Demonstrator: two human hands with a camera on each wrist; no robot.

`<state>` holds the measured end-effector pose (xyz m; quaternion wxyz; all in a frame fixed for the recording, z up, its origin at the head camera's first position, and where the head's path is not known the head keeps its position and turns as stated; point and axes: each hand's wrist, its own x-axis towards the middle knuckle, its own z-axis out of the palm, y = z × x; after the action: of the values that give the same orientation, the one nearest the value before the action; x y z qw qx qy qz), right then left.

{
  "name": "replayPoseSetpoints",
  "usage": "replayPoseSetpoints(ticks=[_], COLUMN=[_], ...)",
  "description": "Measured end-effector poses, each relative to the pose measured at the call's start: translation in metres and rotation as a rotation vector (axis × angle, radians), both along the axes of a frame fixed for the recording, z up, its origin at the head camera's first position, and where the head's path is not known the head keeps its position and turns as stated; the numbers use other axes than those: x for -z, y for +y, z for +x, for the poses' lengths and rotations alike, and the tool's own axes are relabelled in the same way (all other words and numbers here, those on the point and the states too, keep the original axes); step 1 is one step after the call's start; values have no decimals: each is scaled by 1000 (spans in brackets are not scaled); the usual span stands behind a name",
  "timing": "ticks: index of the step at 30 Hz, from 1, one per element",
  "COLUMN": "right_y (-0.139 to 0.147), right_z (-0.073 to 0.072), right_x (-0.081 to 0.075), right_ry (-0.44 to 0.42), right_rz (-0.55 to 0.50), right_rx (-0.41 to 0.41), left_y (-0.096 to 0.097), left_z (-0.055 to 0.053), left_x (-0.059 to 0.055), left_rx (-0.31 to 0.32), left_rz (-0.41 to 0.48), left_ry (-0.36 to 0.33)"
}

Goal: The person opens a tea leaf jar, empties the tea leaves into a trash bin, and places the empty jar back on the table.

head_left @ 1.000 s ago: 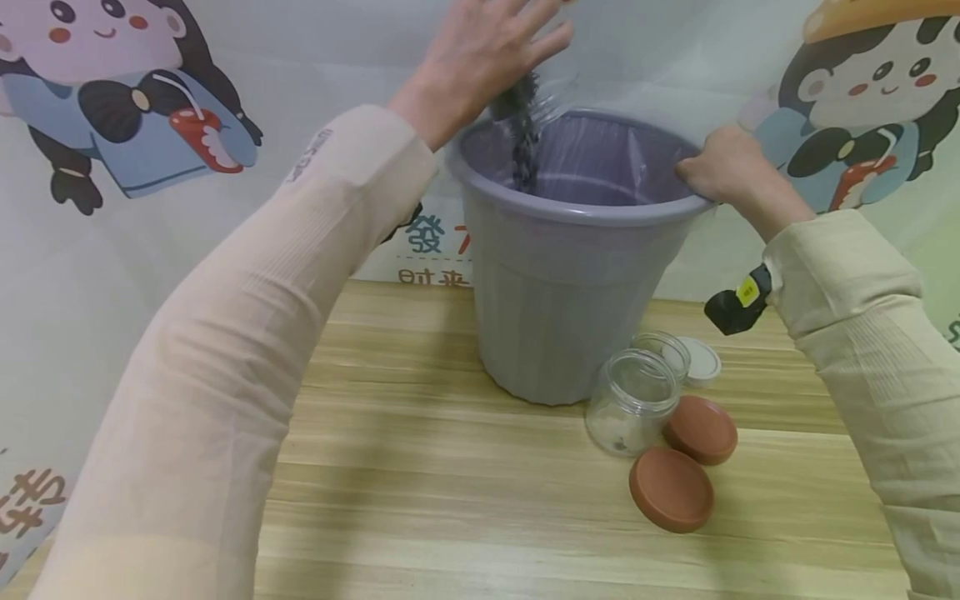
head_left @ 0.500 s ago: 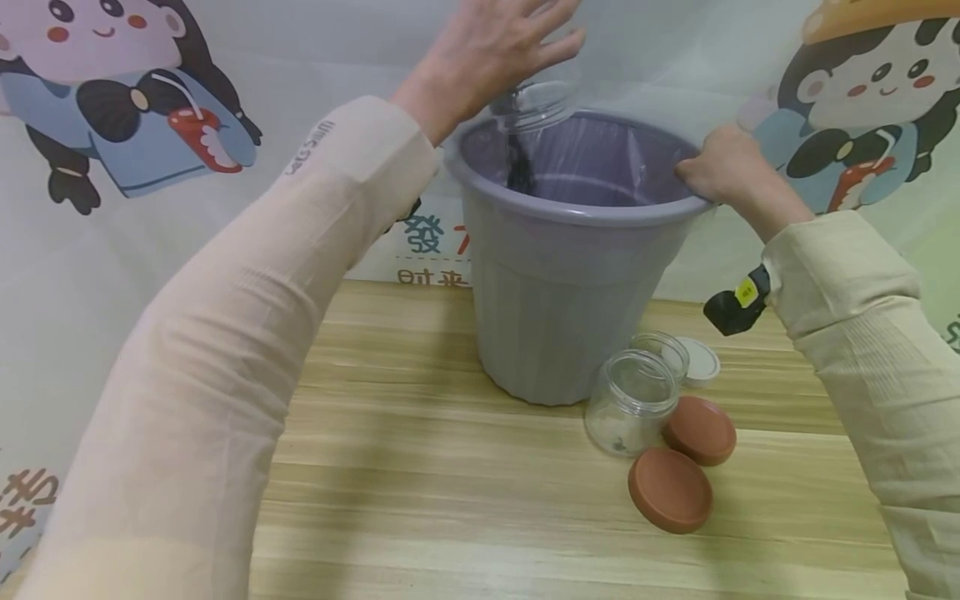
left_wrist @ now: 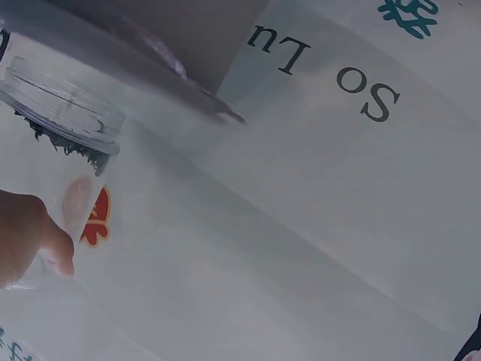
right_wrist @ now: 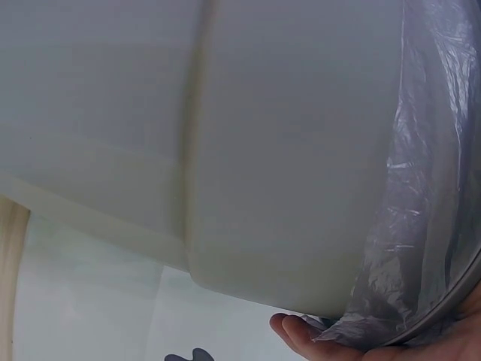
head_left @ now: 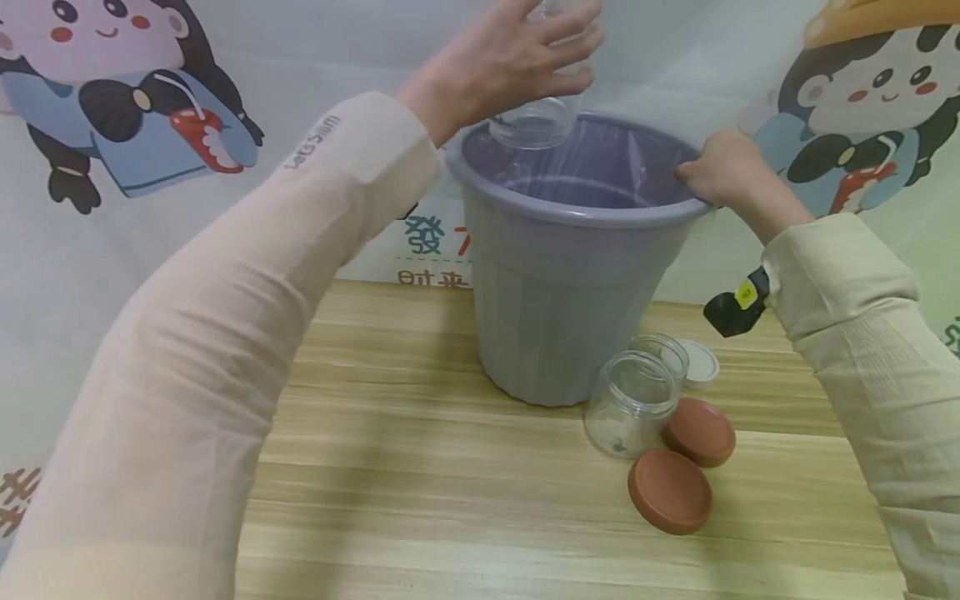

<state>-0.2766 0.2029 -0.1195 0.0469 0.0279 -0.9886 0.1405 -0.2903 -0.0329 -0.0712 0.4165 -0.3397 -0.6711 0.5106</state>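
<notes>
My left hand [head_left: 517, 62] grips a clear jar [head_left: 534, 125] tipped mouth-down over the left side of a grey-purple bin [head_left: 570, 292]. In the left wrist view, some dark shreds [left_wrist: 64, 143] cling by the mouth of the jar [left_wrist: 75, 98], and the thumb [left_wrist: 56, 248] presses its side. With my right hand [head_left: 723, 167] I hold the bin's right rim, fingers curled round it. The right wrist view has those fingers [right_wrist: 301, 335] under the rim, against the crinkled plastic liner [right_wrist: 398, 248].
Right of the bin's base stand two clear open jars, a nearer one [head_left: 632, 404] and one behind [head_left: 663, 350]. Two brown lids [head_left: 670, 492] and a white lid [head_left: 697, 362] lie beside them on the wooden table [head_left: 450, 500]. A printed cloth [head_left: 300, 50] hangs behind.
Dark shreds were pouring from the jar into the bin; now the stream has stopped and the jar looks almost clear. My left hand has shifted slightly right. The right hand stays on the rim.
</notes>
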Motion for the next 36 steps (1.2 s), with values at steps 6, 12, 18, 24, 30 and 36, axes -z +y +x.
replayPoseSetpoints(ticks=[6, 12, 18, 24, 30, 36], right_y=[0, 2, 2, 2, 4, 5], right_z=[-2, -2, -2, 0, 1, 1], right_x=[0, 2, 1, 0, 1, 2], right_ry=[-14, 4, 5, 11, 9, 11], right_rz=[16, 18, 14, 17, 7, 21], right_rx=[-5, 1, -1, -11, -5, -10], left_y=[3, 2, 0, 1, 3, -2], left_z=[2, 1, -2, 0, -1, -3], left_x=[9, 15, 14, 10, 5, 1], left_rx=[-12, 11, 73, -4, 8, 67], left_rz=[-214, -311, -265, -124, 36, 224], left_ry=[144, 208, 79, -115, -375, -705])
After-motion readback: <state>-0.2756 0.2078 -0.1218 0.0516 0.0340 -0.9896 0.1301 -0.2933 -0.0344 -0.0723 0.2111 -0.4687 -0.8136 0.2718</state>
